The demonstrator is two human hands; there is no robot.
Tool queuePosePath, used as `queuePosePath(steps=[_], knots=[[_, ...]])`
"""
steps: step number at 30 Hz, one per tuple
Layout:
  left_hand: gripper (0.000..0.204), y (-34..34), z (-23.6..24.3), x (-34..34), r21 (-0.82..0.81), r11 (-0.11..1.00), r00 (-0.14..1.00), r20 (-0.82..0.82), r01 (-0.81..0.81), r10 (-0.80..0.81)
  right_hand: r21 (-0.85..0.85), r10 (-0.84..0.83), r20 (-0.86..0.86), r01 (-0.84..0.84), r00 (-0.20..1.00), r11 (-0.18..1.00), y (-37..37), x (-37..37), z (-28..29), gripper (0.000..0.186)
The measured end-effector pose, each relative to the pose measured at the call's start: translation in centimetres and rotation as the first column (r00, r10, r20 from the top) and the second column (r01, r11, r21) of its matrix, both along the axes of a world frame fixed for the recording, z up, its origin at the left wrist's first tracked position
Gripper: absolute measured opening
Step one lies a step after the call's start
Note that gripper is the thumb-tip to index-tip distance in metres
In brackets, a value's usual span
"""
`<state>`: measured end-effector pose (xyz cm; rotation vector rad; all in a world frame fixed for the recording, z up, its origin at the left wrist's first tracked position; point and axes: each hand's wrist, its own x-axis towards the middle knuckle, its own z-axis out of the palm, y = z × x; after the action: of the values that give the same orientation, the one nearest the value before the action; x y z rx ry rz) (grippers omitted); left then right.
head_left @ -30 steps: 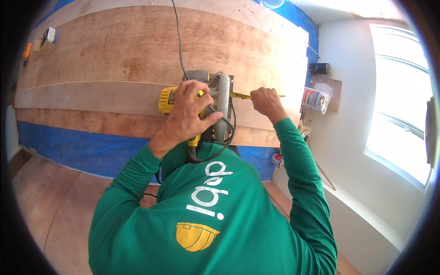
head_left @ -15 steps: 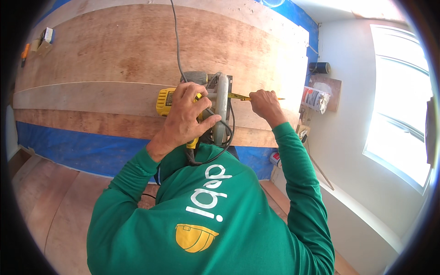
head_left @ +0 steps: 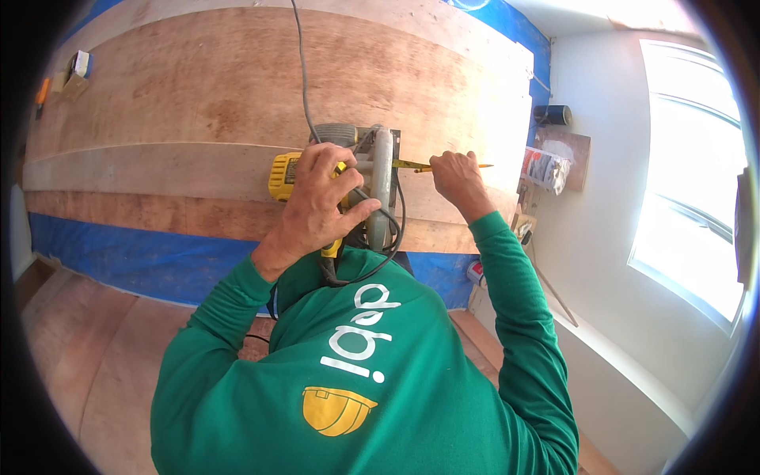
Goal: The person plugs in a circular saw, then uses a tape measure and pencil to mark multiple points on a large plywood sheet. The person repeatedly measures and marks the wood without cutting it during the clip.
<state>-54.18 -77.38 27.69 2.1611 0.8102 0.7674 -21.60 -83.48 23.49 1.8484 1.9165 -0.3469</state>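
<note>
My left hand (head_left: 317, 202) grips a yellow circular saw (head_left: 282, 176) with a grey blade guard (head_left: 381, 186), resting near the front edge of the plywood sheets (head_left: 190, 79). A black cord loops over the saw beside my thumb. My right hand (head_left: 461, 180) is closed on a yellow pencil (head_left: 486, 165), right of the saw. A thin yellow strip (head_left: 404, 164), perhaps a tape measure or rule, runs from the guard toward those fingers; whether they hold it too I cannot tell. The saw's grey cord (head_left: 303, 63) trails away over the wood.
Blue sheeting (head_left: 134, 245) lies beyond the plywood edges. A small box (head_left: 78, 67) and orange-handled tool (head_left: 43, 93) sit at far left. At right are a black roll (head_left: 552, 115), a white bag (head_left: 546, 169), a board (head_left: 576, 154), a thin stick (head_left: 554, 294) and a window (head_left: 689, 182).
My right hand has shifted very slightly up and left with the pencil. My left hand and the saw have moved a little to the left; both grips look the same.
</note>
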Motion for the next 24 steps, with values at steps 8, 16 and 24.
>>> queuePosePath(steps=[8,16,24], knots=[[0.041,0.0,0.2,0.0,-0.007,1.0,1.0,-0.009,0.0,0.0,0.043,0.014,0.017,-0.014,1.0,0.999,-0.4,-0.2,0.1,0.016],[0.041,0.0,0.3,0.1,-0.023,1.0,1.0,-0.017,0.007,-0.008,0.081,0.009,0.048,-0.013,0.999,0.997,-0.9,-0.6,0.0,0.014],[0.038,0.1,0.3,0.4,0.046,0.999,1.0,-0.023,0.008,-0.007,0.132,0.012,0.105,-0.026,0.994,0.991,-2.1,-0.9,-0.9,0.015]])
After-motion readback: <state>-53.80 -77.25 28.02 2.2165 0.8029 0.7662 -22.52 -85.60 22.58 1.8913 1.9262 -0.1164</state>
